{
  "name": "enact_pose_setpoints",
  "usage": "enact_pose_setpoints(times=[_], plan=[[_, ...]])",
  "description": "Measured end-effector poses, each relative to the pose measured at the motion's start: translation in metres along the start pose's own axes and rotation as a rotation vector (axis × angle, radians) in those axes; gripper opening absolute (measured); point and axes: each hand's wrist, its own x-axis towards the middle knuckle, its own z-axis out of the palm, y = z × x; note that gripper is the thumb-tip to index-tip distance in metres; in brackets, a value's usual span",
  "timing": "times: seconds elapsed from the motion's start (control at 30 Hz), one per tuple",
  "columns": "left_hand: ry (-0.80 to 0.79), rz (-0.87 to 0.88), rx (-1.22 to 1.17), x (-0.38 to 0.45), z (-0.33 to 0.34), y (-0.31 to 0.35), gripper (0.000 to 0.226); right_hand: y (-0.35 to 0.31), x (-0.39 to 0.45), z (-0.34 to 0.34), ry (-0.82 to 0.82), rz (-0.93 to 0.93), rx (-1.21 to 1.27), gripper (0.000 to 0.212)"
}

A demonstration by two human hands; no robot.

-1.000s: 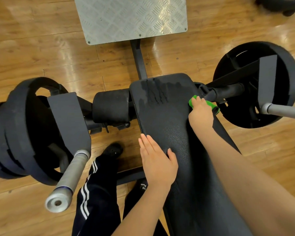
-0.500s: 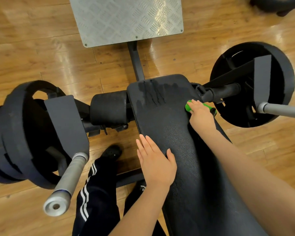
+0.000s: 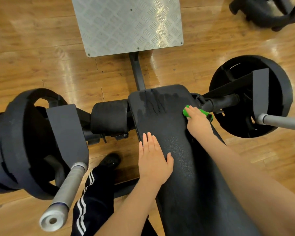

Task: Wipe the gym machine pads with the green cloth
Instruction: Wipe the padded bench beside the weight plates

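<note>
Your left hand [image 3: 154, 160] lies flat on the long black pad [image 3: 175, 150], fingers straight and together. Farther up, your right hand [image 3: 198, 123] presses the green cloth [image 3: 186, 111] against the pad's right edge, cloth bunched beneath your fingertips. Wet streaks [image 3: 153, 103] mark the pad beyond your fingers.

The location was a gym floor. A plate-loaded exercise machine occupied the view: a long black padded bench [image 3: 174, 150] on a dark steel frame, a foam roller pad [image 3: 109, 116] at its side, and stacked black weight plates [image 3: 15, 143] loaded on 2 grey steel sleeves [image 3: 65, 195], 1 on each side. A diamond-tread metal footplate [image 3: 126, 24] stood at the machine's far end. Flooring was glossy wood-look plank [image 3: 32, 68].
</note>
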Motion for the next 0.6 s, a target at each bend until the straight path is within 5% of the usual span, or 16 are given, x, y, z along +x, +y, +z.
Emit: enact_pose_setpoints(times=[0.23, 0.6], plan=[[0.066, -0.015, -0.089, 0.004, 0.003, -0.001, 0.092, -0.021, 0.010, -0.002, -0.039, 0.017, -0.112, 0.041], [0.063, -0.112, -0.094, 0.004, 0.009, 0.000, 0.085, -0.118, 0.028, 0.029, -0.321, -0.607, -0.166, 0.048]])
